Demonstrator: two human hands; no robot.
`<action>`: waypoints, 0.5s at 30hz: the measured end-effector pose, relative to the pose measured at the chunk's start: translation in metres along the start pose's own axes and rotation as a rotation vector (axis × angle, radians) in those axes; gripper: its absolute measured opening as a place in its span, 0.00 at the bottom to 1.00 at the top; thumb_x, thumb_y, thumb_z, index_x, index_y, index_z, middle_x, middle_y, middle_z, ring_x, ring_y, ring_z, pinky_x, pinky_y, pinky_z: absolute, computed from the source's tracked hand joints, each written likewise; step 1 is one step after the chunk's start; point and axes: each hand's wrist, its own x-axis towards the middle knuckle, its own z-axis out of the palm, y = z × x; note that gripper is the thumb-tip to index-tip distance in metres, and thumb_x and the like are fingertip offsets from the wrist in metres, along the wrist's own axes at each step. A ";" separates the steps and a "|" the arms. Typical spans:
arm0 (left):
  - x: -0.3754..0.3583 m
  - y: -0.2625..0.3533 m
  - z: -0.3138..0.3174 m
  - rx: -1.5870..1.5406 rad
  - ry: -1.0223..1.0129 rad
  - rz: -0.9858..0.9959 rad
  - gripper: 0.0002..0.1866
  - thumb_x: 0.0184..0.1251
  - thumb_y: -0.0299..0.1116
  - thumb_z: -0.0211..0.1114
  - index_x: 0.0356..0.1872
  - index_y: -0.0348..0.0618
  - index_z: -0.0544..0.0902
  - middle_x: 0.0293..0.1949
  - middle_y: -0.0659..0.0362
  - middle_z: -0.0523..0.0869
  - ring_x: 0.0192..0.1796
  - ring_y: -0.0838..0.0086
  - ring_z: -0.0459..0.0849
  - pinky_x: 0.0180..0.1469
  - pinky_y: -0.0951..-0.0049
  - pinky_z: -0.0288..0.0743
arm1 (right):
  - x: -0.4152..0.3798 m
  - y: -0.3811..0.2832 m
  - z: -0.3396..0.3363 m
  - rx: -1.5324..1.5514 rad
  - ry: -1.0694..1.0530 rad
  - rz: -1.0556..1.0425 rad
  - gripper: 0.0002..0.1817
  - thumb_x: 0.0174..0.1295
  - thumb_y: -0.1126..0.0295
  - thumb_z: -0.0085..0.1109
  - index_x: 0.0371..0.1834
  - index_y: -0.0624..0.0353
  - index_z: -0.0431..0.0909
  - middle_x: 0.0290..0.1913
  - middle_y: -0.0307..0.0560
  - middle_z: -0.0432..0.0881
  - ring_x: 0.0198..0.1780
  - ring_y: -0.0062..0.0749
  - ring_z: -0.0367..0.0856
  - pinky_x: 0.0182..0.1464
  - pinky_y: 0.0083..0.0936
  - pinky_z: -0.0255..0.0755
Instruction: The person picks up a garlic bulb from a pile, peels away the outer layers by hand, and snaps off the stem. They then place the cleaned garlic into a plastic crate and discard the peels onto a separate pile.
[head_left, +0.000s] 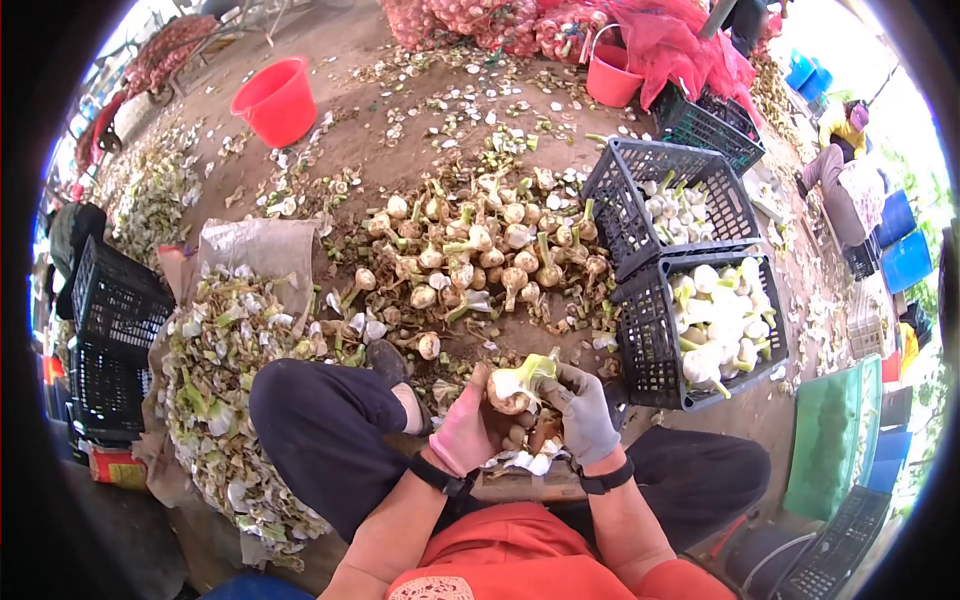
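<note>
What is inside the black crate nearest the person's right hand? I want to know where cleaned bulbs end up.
The nearest black crate holds a heap of pale, peeled garlic bulbs with short green stems. Only the top layer shows; what lies beneath them and the crate's bottom are covered.

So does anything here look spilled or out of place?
Nothing looks wrong. Peelings lie heaped on the ground and scraps are scattered widely. Both hands, left and right, hold one garlic bulb; the crates stand upright.

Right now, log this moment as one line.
left hand: holds garlic bulb | right hand: on same bulb | pile ahead | crates right
</note>
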 end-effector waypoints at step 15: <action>-0.001 -0.010 0.012 0.158 0.206 0.359 0.28 0.58 0.22 0.68 0.61 0.39 0.69 0.52 0.54 0.80 0.53 0.68 0.81 0.54 0.67 0.79 | 0.003 0.009 -0.001 0.246 0.080 0.148 0.10 0.66 0.72 0.57 0.43 0.68 0.81 0.35 0.36 0.82 0.33 0.12 0.75 0.35 0.16 0.71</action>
